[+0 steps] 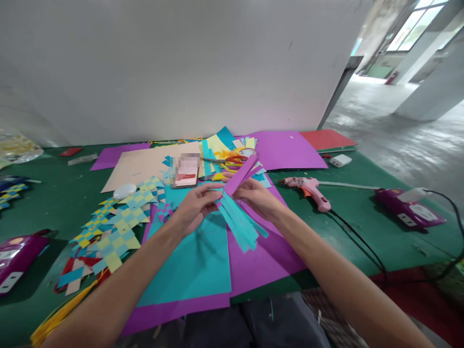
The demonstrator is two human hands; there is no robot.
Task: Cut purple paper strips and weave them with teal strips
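Between my two hands is a bundle of paper strips (237, 222), turquoise ones fanning down toward me and purple ones pointing up. My left hand (197, 205) pinches the strips near their crossing. From the other side my right hand (255, 197) is closed on them, its fingertips partly hidden behind a purple strip (240, 178). Below the hands lie a turquoise sheet (195, 261) and a purple sheet (261, 270). Woven checkered paper pieces (123, 227) in yellow, blue and green are heaped left of my left forearm.
A phone (186, 170) and red-handled scissors (234, 159) lie beyond my hands. On the right are a pink glue gun (308, 191) and a purple power strip (409, 210) with a black cord. A yellow tassel (65, 311) lies front left; a white board (181, 72) stands behind.
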